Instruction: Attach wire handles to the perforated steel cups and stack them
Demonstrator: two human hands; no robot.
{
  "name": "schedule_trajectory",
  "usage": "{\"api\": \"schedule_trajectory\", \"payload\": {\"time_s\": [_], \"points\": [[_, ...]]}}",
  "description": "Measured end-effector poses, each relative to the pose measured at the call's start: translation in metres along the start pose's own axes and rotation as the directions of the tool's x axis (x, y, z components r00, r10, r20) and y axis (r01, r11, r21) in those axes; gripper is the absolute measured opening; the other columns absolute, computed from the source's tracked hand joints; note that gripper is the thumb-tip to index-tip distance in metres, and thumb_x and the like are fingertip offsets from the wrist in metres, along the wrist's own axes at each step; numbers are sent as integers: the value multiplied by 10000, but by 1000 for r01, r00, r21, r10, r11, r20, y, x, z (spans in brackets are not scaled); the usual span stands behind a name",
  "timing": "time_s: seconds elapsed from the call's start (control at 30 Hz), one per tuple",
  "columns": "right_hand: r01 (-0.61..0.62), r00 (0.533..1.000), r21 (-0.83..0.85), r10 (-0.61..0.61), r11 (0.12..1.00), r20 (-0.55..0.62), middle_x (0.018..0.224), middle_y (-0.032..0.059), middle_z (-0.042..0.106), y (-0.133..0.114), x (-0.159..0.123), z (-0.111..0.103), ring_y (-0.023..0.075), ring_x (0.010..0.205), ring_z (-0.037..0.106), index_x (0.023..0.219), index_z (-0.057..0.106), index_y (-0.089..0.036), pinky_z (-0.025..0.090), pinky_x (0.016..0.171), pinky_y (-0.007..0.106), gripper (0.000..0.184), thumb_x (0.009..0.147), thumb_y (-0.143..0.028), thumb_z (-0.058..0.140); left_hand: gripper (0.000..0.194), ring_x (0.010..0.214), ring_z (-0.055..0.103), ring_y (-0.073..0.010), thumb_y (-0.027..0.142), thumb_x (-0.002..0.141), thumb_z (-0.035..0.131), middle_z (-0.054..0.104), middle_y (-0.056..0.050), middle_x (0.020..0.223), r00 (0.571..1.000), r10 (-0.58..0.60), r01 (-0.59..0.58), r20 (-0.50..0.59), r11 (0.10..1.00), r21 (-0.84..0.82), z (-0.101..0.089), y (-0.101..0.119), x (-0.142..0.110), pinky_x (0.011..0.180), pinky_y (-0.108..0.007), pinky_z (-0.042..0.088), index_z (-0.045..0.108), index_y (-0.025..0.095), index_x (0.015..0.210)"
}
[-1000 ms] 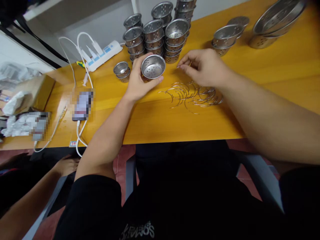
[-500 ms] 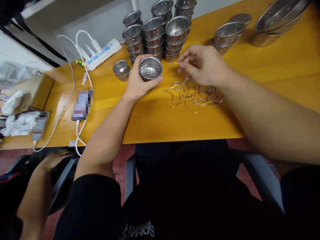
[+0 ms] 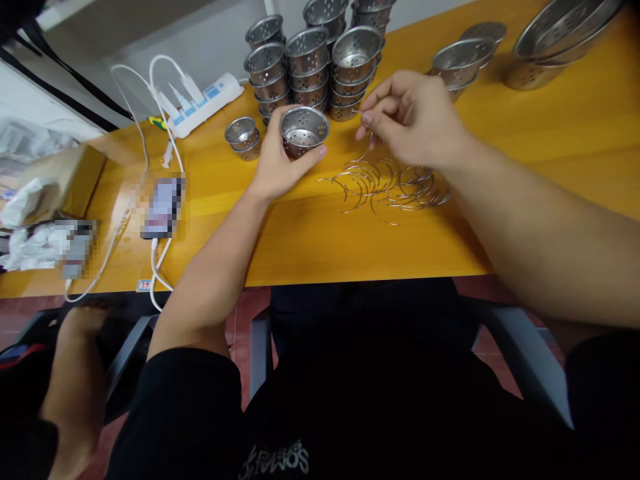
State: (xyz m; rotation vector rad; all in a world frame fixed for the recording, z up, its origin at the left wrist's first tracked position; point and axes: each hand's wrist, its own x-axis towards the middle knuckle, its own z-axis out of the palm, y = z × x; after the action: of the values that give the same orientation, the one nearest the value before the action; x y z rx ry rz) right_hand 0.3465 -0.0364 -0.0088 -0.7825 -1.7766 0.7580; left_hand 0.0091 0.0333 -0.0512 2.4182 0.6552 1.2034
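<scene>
My left hand [image 3: 280,160] is wrapped round a small perforated metal cup [image 3: 304,131], its open top tilted toward me. To the right of the cup, my right hand [image 3: 407,117] pinches a thin curved wire [image 3: 358,112] between thumb and fingertips; its tip points at the cup but stays apart from it. Under the right hand, a loose pile of curved metal wires [image 3: 385,187] lies on the wooden table [image 3: 320,247]. Behind my left hand rise several stacks of the same perforated cups [image 3: 307,63].
Two nested smaller cups [image 3: 243,140] stand left of my left hand. More perforated cups [image 3: 460,63] and large perforated bowls [image 3: 545,60] sit at the back right. On the left are a white power strip [image 3: 207,103], a phone [image 3: 163,208] with cables and another person's arm [image 3: 75,380].
The cup in my left hand has tilted slightly and shifted a little right. My right hand has turned and risen slightly, still pinching the wire. The other person's hand has drawn back.
</scene>
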Motion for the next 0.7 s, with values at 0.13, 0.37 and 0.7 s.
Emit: {"api": "schedule_trajectory", "payload": {"time_s": [0.13,0.37,0.7], "points": [[27,1000,-8,-27,1000,-5,1017,79,932,-14,-1,6,192,659,762,1161,783,-284,619,619,378,754,1091,-1013,964,1137,1575,792,-354,1089,1016,827,723,-118,1710,998,-54,51,-39,996,-72,9,-8,1,1383,-553,662,396,440,1844],[41,999,-132,-44,990,-19,765,-4,728,-45,-6,23,178,613,647,1147,771,-279,474,598,339,626,1232,-887,892,1168,1530,810,-358,1137,974,825,696,-103,1663,1000,-22,22,-3,997,-67,27,-4,4,1354,-556,672,401,422,1795],[-142,990,-258,136,956,-43,813,29,682,-70,-12,31,335,774,621,1054,724,-390,646,772,553,524,1097,-861,951,1249,1551,812,-401,1017,905,1023,691,-131,1688,995,-60,64,81,997,-44,38,29,5,1371,-588,688,415,378,1789]]}}
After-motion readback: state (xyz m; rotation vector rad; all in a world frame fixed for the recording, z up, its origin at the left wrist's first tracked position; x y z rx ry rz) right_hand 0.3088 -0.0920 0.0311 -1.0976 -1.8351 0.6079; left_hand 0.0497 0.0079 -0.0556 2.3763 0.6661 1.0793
